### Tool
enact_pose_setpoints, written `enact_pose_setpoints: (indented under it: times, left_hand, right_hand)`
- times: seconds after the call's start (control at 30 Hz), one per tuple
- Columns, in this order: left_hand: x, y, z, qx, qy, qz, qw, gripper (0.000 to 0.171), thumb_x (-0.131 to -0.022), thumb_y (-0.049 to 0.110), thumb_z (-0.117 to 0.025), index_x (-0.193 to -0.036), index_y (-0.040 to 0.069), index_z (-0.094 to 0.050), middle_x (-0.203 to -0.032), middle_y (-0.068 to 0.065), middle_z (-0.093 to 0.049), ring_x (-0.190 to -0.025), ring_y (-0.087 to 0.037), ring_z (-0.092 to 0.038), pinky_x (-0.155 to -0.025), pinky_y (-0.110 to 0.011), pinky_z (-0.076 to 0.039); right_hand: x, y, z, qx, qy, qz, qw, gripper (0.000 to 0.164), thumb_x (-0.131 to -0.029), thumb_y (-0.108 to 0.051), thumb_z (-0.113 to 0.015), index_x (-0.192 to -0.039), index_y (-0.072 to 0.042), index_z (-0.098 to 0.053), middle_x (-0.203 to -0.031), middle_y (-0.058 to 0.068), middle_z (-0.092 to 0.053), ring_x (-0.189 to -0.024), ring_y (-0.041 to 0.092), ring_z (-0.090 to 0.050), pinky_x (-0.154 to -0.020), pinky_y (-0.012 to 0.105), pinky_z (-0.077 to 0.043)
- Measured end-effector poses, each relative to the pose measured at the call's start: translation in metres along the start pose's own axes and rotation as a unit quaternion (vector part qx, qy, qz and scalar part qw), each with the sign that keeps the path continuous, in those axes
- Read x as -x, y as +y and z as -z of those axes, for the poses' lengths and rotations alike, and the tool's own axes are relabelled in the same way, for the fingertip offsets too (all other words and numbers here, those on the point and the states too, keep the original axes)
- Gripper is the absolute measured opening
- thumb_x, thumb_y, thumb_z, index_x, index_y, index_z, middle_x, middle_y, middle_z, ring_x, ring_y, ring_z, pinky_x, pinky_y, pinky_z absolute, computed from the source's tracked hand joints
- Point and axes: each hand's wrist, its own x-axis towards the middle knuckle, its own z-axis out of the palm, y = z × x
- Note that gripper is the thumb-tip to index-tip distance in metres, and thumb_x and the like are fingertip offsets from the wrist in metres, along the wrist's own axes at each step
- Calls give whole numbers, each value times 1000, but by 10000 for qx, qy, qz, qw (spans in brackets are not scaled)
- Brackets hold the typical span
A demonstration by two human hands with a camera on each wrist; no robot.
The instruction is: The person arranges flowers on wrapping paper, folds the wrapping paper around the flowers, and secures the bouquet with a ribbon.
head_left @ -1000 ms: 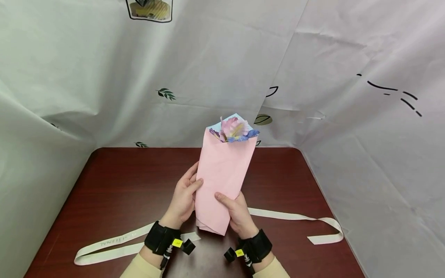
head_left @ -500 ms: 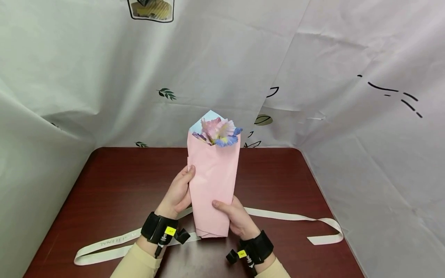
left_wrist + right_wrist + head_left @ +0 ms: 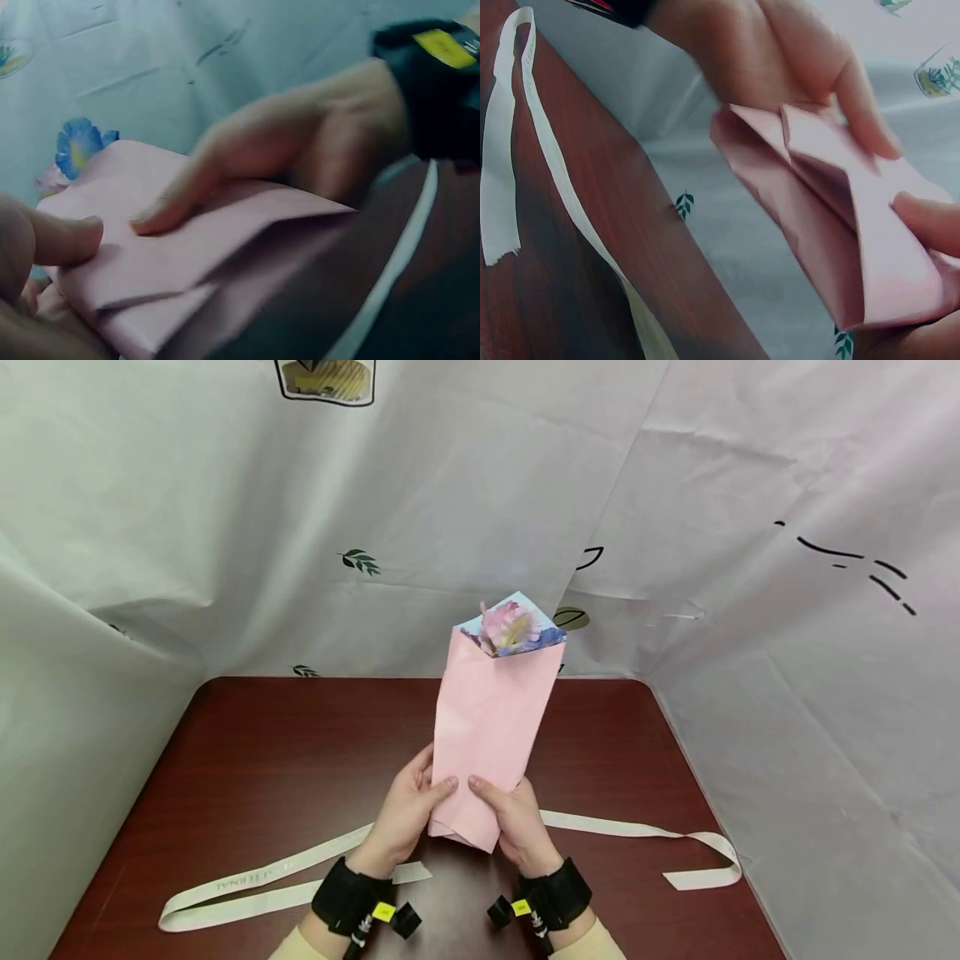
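Observation:
A bouquet wrapped in pink paper point(image 3: 487, 718) is held up over the table, its top leaning to the right in the head view. Pink and blue flowers point(image 3: 512, 627) show at its mouth against the light blue inner side of the paper. My left hand point(image 3: 408, 806) grips the lower left edge, thumb on the front and fingers behind. On the lower right edge my right hand point(image 3: 521, 827) grips the same way, the two thumbs close together. The folded bottom end of the wrap point(image 3: 802, 202) gapes open in the right wrist view. Most fingers are hidden behind the paper.
A white ribbon point(image 3: 247, 885) with printed letters lies across the dark red wooden table point(image 3: 300, 760), looped at the left. Its other end point(image 3: 701, 881) curls near the right edge. White cloth point(image 3: 480, 510) hangs behind and at both sides.
The bouquet swung upright to the left, then leaned right again, and now sits slightly higher. My left hand slid down the paper toward the right hand, which keeps its hold.

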Motion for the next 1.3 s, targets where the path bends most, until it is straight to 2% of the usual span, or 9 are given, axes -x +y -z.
enact_pose_setpoints:
  times: [0.1,0.2,0.43,0.57,0.67,0.73,0.83,1.03,1.3]
  left_hand:
    - [9,-13,-3,-402,560,250,9973,57,-99,11,-65,-148,-5,-42,-129,-24,-65,-102,-24,-72,-79,-31,-59]
    - [16,-23,-4,-502,845,485,9940,46,-99,11,-65,-140,-7,-51,-116,-24,-71,-93,-26,-74,-75,-31,-60]
    - [22,-33,-2,104,885,746,9932,41,-101,6,-60,-135,-16,-51,-111,-24,-72,-91,-21,-74,-76,-30,-59]
    - [21,-32,0,-153,761,918,9927,40,-105,10,-55,-136,-14,-52,-106,-21,-73,-87,-19,-74,-73,-29,-59]
    - [13,-24,4,-657,845,805,9910,40,-106,18,-53,-134,-10,-56,-100,-18,-74,-81,-17,-72,-69,-27,-58]
    - [4,-17,6,-805,1007,658,9895,40,-107,22,-53,-132,-8,-59,-96,-16,-74,-78,-15,-70,-67,-27,-56]
    - [-12,-6,10,-588,1229,473,9895,38,-107,24,-54,-130,-5,-61,-95,-13,-73,-77,-15,-69,-66,-27,-56]
    - [-39,11,20,88,1279,329,9912,37,-107,22,-52,-131,-6,-57,-100,-9,-69,-86,-16,-69,-71,-28,-57]
    - [-61,26,29,289,1173,373,9920,44,-109,28,-48,-141,-3,-51,-116,-10,-64,-101,-15,-66,-82,-27,-55]
  right_hand:
    - [-2,1,1,61,228,85,9997,48,-92,-16,-76,-130,-1,-52,-117,11,-66,-103,23,-70,-83,36,-59]
    - [-3,6,4,168,385,-6,9991,48,-91,-15,-77,-128,1,-53,-113,11,-67,-100,22,-70,-81,35,-59]
    - [-2,15,8,162,498,-285,9982,45,-90,-12,-77,-126,4,-53,-106,9,-69,-94,21,-72,-78,35,-59]
    - [-1,17,8,264,538,-172,9981,44,-89,-11,-77,-123,6,-55,-104,10,-69,-92,21,-72,-76,34,-60]
    - [1,20,8,479,558,-119,9972,44,-88,-11,-78,-121,7,-56,-104,10,-69,-89,21,-72,-74,34,-59]
    - [3,22,7,636,491,-124,9967,44,-88,-11,-78,-121,7,-57,-104,11,-69,-89,21,-71,-74,34,-59]
    - [7,26,5,734,355,-246,9964,44,-87,-12,-79,-121,7,-57,-105,12,-69,-89,22,-72,-74,35,-59]
    - [12,34,1,694,187,-445,9964,42,-85,-12,-79,-118,5,-59,-102,11,-70,-89,22,-71,-75,35,-59]
    - [17,36,0,717,128,-510,9960,41,-86,-12,-79,-118,4,-59,-102,10,-69,-89,21,-71,-74,34,-59]
